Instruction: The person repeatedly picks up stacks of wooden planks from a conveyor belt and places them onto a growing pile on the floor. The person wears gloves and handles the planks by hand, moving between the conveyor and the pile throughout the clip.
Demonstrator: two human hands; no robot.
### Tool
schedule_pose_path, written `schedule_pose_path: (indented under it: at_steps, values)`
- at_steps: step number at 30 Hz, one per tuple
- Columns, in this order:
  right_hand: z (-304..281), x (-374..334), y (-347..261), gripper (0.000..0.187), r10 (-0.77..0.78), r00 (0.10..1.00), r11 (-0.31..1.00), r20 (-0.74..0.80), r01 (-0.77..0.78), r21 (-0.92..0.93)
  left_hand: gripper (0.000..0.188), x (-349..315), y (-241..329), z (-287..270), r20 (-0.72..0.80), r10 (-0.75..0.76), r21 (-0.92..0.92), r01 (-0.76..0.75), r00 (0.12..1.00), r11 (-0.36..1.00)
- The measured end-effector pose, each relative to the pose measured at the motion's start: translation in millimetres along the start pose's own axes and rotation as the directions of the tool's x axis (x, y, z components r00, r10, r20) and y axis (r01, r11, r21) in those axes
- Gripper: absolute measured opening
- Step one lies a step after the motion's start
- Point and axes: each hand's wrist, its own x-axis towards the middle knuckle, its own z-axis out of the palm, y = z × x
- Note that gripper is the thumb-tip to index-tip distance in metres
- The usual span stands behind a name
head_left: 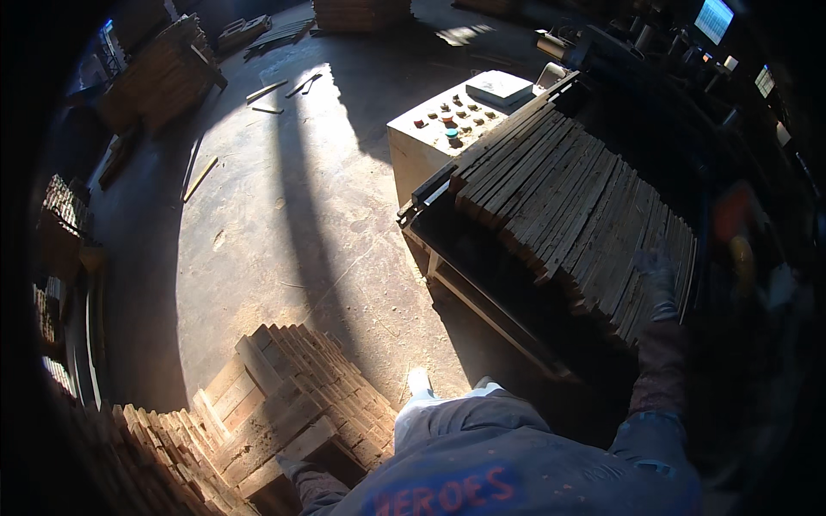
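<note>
My right arm reaches out to a long row of thin wooden boards (pixel 576 206) standing packed side by side on a dark machine table. My right hand (pixel 659 279), in a pale glove, lies on the boards near the row's right end, fingers stretched out. Low on the left, my left hand (pixel 291 467) is at a stack of short wooden pieces (pixel 267 404), next to a light piece of wood (pixel 307 439). Shade and the stack partly hide its fingers, so I cannot make out its grip.
A control box (pixel 404 138) with several buttons stands beyond the table's left end. The table's metal edge (pixel 490 301) runs toward me. Loose wood strips (pixel 200 179) lie on the concrete floor (pixel 232 249). A tall wood stack (pixel 159 77) stands far left; a lit screen (pixel 713 21) is far right.
</note>
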Motion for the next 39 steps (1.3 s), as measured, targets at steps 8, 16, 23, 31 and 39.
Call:
schedule_pose_path:
  at_steps: [8,16,23,31,39]
  values:
    - [244.7,-142.5,-195.5,0.085,-0.294,0.411,0.752,0.863,0.657,-0.057,0.062,-38.7,18.7,102.9,0.237,0.318,-0.157,-0.287,0.918,0.945]
    - [209.9,-170.4,-114.8,0.074,-0.257,0.276,0.894,0.926,-0.295,0.336,0.067,-476.3,215.5,243.0,0.671,0.710,-0.741,-0.202,-0.214,0.640]
    - [-152.9,-194.3,-50.4,0.070,-0.020,1.000,0.990,-0.008,0.021,0.143,0.056,-838.3,146.9,203.0,0.164,0.279,-0.977,-0.117,-0.946,0.178]
    - [-297.1,-299.6,27.7,0.044,-0.083,0.753,0.989,-0.653,-0.016,-0.144,0.075,-1048.7,-64.8,156.6,-0.315,-0.462,-0.820,0.483,-0.829,-0.308]
    - [-300.2,-284.1,109.4,0.044,0.057,0.747,0.995,-0.663,-0.100,-0.028,0.076,-1072.9,-34.6,151.2,-0.024,-0.793,-0.662,0.604,-0.609,-0.444]
